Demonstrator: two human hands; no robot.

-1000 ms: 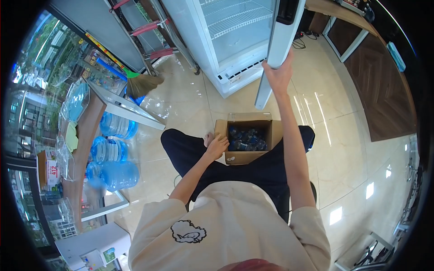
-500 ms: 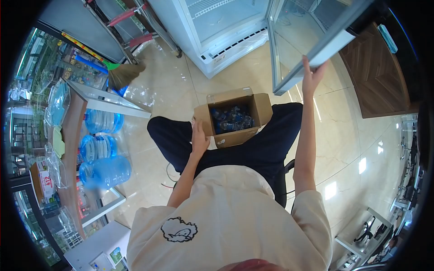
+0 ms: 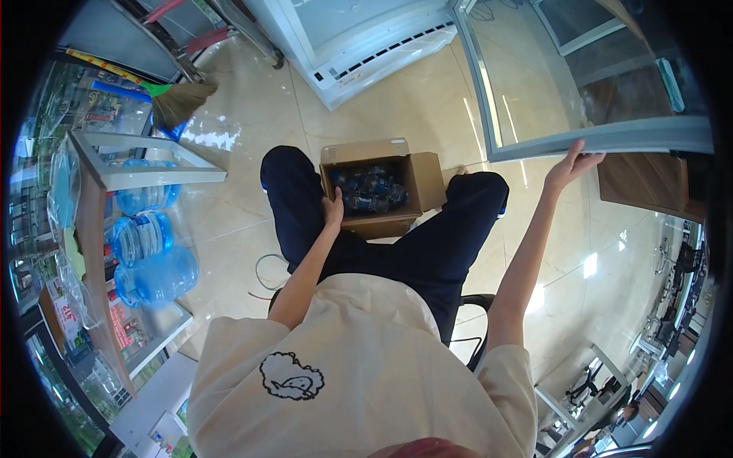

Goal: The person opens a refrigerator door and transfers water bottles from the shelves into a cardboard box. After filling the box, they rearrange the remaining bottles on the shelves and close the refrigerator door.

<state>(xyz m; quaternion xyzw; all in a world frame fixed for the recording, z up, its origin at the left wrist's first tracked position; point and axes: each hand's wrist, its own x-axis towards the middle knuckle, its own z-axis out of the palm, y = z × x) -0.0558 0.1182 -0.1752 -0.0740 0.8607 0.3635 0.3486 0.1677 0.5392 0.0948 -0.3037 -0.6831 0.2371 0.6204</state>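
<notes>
An open cardboard box [image 3: 425, 183] stands on the floor between my knees, with several small clear plastic bottles [image 3: 372, 189] inside. My left hand [image 3: 333, 208] grips the box's left side near the rim, the thumb over the edge. Out to the right, my right hand [image 3: 569, 167] holds the frame of a glass refrigerator door [image 3: 527, 148], which is swung wide open. Part of the fingers is hidden by the frame. The white refrigerator [image 3: 336, 76] stands beyond the box, its lower shelf area showing.
Large blue water jugs [image 3: 156, 276] sit to the left by a shelf unit [image 3: 98, 198]. A broom [image 3: 179, 103] and a stepladder [image 3: 259, 38] are at the upper left. A wooden cabinet [image 3: 641, 183] stands to the right, behind the door. I sit on a chair [image 3: 479, 304].
The refrigerator door has swung further open to the right with my right hand on it. My left hand has shifted up the box's left side, and the view has turned slightly.
</notes>
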